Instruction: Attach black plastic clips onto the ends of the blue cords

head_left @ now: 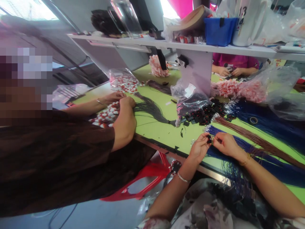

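Note:
Near the table's front edge, my left hand (200, 148) is closed, its fingertips pinching a small black connector housing (209, 139). My right hand (225, 145) meets it from the right with thumb and forefinger pressed together by the housing. What sits between those right fingers is too small to make out. Under and beside my right hand lie blue wires (241, 143) with metal-tipped ends. A bundle of brown wires (259, 135) runs behind them. Just beyond my hands is a pile of black connector housings (205, 115).
At the left, a co-worker's hands (127, 103) work over white-and-red connectors (107, 116). Dark grey wires (152, 109) lie mid-table. Another person's hands (230, 71) show behind the shelf (152, 43), which holds a blue bin (220, 31). A red stool (143, 181) stands below.

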Tool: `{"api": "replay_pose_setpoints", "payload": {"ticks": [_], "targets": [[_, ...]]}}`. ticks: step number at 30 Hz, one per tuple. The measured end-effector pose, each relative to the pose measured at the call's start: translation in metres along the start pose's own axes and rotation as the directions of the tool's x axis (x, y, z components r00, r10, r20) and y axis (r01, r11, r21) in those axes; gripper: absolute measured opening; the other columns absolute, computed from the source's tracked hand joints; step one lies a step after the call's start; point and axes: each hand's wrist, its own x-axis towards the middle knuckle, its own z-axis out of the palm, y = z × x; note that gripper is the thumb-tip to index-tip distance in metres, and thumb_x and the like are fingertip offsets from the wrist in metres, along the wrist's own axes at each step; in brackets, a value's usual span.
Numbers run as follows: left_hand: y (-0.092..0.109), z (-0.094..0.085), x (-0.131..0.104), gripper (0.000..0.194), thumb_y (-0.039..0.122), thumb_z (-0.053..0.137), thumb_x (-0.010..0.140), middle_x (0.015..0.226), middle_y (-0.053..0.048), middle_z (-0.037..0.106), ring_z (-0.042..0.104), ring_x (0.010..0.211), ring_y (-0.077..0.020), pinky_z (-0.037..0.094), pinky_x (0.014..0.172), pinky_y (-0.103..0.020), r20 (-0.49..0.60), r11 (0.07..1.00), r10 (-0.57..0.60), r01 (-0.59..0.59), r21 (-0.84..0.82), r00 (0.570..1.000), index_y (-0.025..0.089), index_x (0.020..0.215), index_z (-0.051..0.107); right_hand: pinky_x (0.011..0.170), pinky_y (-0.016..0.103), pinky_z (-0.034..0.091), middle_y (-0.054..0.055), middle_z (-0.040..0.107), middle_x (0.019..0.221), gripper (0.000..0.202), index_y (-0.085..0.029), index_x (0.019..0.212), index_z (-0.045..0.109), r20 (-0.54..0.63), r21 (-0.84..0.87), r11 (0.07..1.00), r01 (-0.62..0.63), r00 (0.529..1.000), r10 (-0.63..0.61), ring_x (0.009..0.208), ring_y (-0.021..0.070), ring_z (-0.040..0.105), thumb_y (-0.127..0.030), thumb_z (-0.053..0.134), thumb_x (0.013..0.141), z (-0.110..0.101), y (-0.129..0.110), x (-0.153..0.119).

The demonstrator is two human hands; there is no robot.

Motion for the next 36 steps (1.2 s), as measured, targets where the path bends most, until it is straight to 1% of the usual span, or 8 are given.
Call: {"api": "replay_pose_setpoints", "payload": {"ticks": [4,7,16,25,28,31,33,36], "targets": [[0.001,0.000,0.000,0.021,0.015,0.066,0.070,0.085,-0.004,0.061,0.056,0.078,-0.0136,0.043,0.074,-0.027,0.005,1.000,-0.001,0.001,-0.005,1.000,0.016,0.091,0.063,0.055,0.022,0.028,0.002,0.059,0.063,0.019,-0.017,0.062,0.055,-0.013,-0.079,0.997,-0.021,1.000,0.020,0.056,0.0111,0.047,-0.022,0.049,0.079,0.004,0.000,-0.001],[0.001,0.000,-0.001,0.020,0.014,0.066,0.070,0.083,-0.004,0.061,0.057,0.077,-0.0131,0.043,0.072,-0.025,0.019,1.000,0.001,0.000,-0.017,1.000,0.016,0.090,0.063,0.055,0.023,0.026,0.002,0.059,0.063,0.019,-0.017,0.062,0.055,-0.022,-0.098,0.995,-0.030,0.999,0.028,0.055,0.0113,0.047,-0.023,0.049,0.080,0.006,0.001,-0.001],[0.002,0.004,-0.002,0.023,0.015,0.070,0.068,0.083,-0.003,0.060,0.057,0.078,-0.0126,0.044,0.075,-0.026,0.000,1.000,0.018,-0.018,0.025,1.000,0.016,0.089,0.062,0.054,0.023,0.026,0.001,0.059,0.062,0.019,-0.017,0.062,0.055,-0.021,-0.086,0.995,-0.045,0.999,0.043,0.054,0.0108,0.046,-0.024,0.049,0.079,0.006,0.001,-0.001],[0.003,0.006,-0.003,0.023,0.013,0.070,0.067,0.083,-0.002,0.060,0.056,0.076,-0.0113,0.042,0.076,-0.025,-0.017,1.000,0.014,-0.013,0.025,1.000,0.016,0.088,0.061,0.052,0.022,0.026,0.000,0.056,0.056,0.017,-0.018,0.060,0.054,-0.037,-0.005,0.996,-0.091,0.995,0.091,0.050,0.0104,0.043,-0.022,0.051,0.076,0.010,-0.001,0.000],[0.001,0.005,-0.003,0.025,0.015,0.072,0.065,0.082,-0.002,0.060,0.056,0.076,-0.0119,0.043,0.076,-0.026,-0.010,0.999,0.029,-0.028,0.042,1.000,0.016,0.088,0.061,0.053,0.022,0.027,0.000,0.057,0.058,0.019,-0.018,0.061,0.054,-0.045,-0.019,0.997,-0.075,0.996,0.074,0.052,0.0106,0.044,-0.023,0.050,0.078,0.013,0.000,0.000],[-0.002,0.004,-0.002,0.028,0.016,0.075,0.062,0.078,-0.001,0.059,0.055,0.072,-0.0104,0.042,0.071,-0.023,-0.014,0.996,0.044,-0.043,0.074,0.999,0.016,0.087,0.062,0.054,0.023,0.027,0.001,0.056,0.060,0.021,-0.017,0.061,0.053,-0.037,-0.080,0.996,-0.038,0.999,0.036,0.054,0.0112,0.046,-0.024,0.048,0.081,0.014,-0.002,0.000],[-0.003,0.004,-0.002,0.030,0.017,0.076,0.061,0.076,0.000,0.059,0.054,0.071,-0.0095,0.041,0.069,-0.022,-0.027,0.995,0.038,-0.035,0.089,0.999,0.016,0.088,0.062,0.056,0.023,0.027,0.002,0.057,0.063,0.021,-0.017,0.063,0.053,-0.019,-0.126,0.992,0.006,1.000,-0.009,0.057,0.0117,0.048,-0.023,0.047,0.082,0.012,-0.003,0.000],[-0.002,0.004,-0.002,0.030,0.018,0.075,0.061,0.077,-0.001,0.059,0.056,0.073,-0.0108,0.043,0.071,-0.024,-0.040,0.996,0.037,-0.034,0.085,0.999,0.016,0.088,0.061,0.058,0.023,0.029,0.003,0.058,0.068,0.019,-0.017,0.069,0.055,0.025,-0.134,0.989,0.058,0.998,-0.056,0.061,0.0121,0.050,-0.021,0.045,0.084,0.008,-0.002,-0.001]]}}
